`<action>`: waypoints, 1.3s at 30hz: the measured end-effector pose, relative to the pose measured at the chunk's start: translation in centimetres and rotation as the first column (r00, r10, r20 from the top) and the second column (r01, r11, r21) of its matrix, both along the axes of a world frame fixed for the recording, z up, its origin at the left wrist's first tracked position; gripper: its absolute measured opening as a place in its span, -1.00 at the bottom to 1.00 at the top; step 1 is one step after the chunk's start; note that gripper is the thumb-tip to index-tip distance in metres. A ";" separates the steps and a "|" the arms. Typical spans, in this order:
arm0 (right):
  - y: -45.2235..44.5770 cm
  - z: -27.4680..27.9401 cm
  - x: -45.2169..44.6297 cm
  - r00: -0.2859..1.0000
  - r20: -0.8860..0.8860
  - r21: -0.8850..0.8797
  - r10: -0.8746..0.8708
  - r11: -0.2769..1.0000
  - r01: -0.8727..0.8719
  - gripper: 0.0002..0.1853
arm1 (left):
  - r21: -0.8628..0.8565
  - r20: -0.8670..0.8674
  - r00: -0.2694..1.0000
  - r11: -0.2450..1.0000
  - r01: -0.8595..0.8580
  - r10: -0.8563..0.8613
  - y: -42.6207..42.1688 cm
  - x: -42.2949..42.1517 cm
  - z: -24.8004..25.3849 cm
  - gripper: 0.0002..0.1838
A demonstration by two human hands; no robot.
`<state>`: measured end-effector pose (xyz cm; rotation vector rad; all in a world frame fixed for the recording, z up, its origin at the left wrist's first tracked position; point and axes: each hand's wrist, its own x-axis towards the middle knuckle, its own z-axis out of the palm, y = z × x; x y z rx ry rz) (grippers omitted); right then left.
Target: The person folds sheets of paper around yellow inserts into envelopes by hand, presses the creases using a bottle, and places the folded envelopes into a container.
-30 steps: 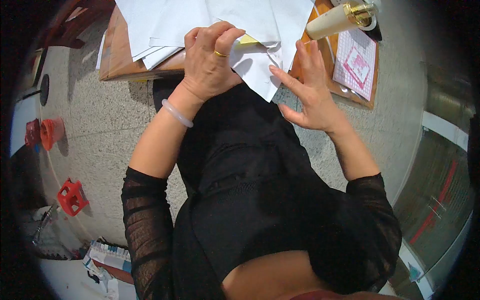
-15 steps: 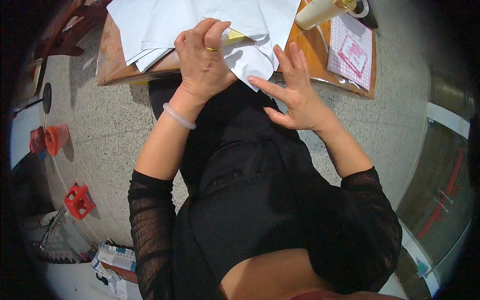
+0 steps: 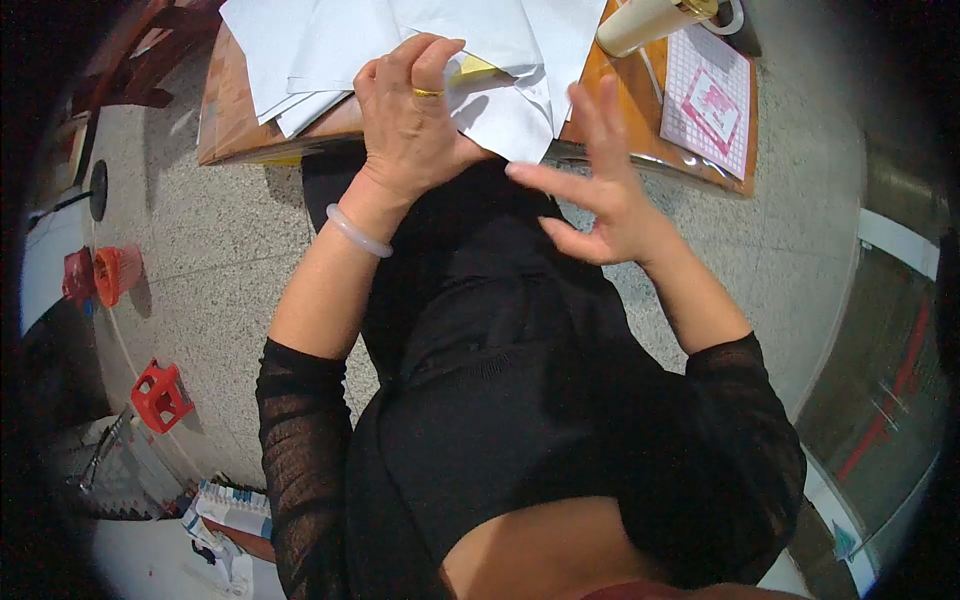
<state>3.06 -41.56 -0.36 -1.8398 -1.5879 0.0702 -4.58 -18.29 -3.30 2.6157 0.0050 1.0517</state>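
"Head view: where is the white paper (image 3: 505, 118) lying?"

"Its corner is poking past the table's (image 3: 228, 112) near edge, and a yellow slip (image 3: 474, 67) is peeking out at the fold."

"And the hands?"

"The left hand (image 3: 408, 120) is sitting bent-fingered at the paper's left side; whether it's pinching, I cannot tell. Fingers on the right hand (image 3: 602, 195) are standing wide apart, one tip hovering right by the corner."

"Anything else?"

"Sheets (image 3: 340, 45) are lying toward the left, a bottle (image 3: 640, 25) is sitting near the right edge, and a card (image 3: 712, 108) is lying at the near right corner."

Paper (image 3: 515, 118) bright w/ shadow, edges dk & warped.
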 end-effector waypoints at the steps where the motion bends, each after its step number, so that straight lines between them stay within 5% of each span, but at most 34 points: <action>1: 0.3 0.8 0.4 0.998 -0.057 0.017 -0.027 0.999 0.028 -0.33 | 0.000 0.003 1.000 1.000 0.004 -0.004 0.0 0.0 0.0 0.05; 2: 0.6 1.5 0.8 0.992 -0.116 0.033 -0.056 0.998 0.060 -0.35 | -0.007 0.010 1.000 1.000 0.016 -0.016 0.0 0.0 -0.1 0.05; 7: 2.9 1.5 2.1 0.982 0.187 -0.169 0.037 0.986 -0.006 -0.16 | -0.004 0.008 1.000 1.000 0.004 -0.004 0.3 0.0 -0.3 0.03; 11: 2.1 1.4 2.0 0.986 0.123 -0.125 0.115 0.987 -0.099 -0.22 | -0.010 -0.014 1.000 1.000 -0.007 0.007 0.1 -0.3 0.2 -0.05; 14: 0.4 1.2 3.2 0.997 0.072 -0.023 0.015 1.000 -0.013 -0.24 | -0.022 0.006 1.000 1.000 0.013 -0.013 0.0 0.0 0.3 -0.07; 18: -0.5 -0.1 4.3 0.956 0.223 -0.087 -0.190 0.973 0.213 -0.25 | 0.024 -0.025 0.999 0.999 0.035 -0.035 0.4 0.0 -0.4 0.01; 22: -0.1 -0.7 4.9 0.937 0.312 -0.178 -0.155 0.960 0.217 -0.20 | 0.013 -0.046 0.998 0.999 0.046 -0.045 0.4 -0.4 0.1 -0.02; 31: -0.6 -1.1 5.4 0.940 0.341 -0.195 0.006 0.979 0.064 -0.19 | 0.037 -0.043 0.999 0.999 0.033 -0.031 0.7 -0.1 -0.4 0.00; 34: -1.0 -1.1 5.8 0.974 0.212 -0.137 -0.073 0.985 0.104 -0.18 | 0.035 -0.040 0.999 0.999 0.034 -0.032 0.6 -0.1 -0.4 0.01; 39: -0.2 -1.0 5.2 0.966 0.256 -0.173 -0.036 0.982 0.083 -0.21 | 0.029 -0.030 0.998 0.998 0.050 -0.049 0.7 0.0 -0.3 -0.01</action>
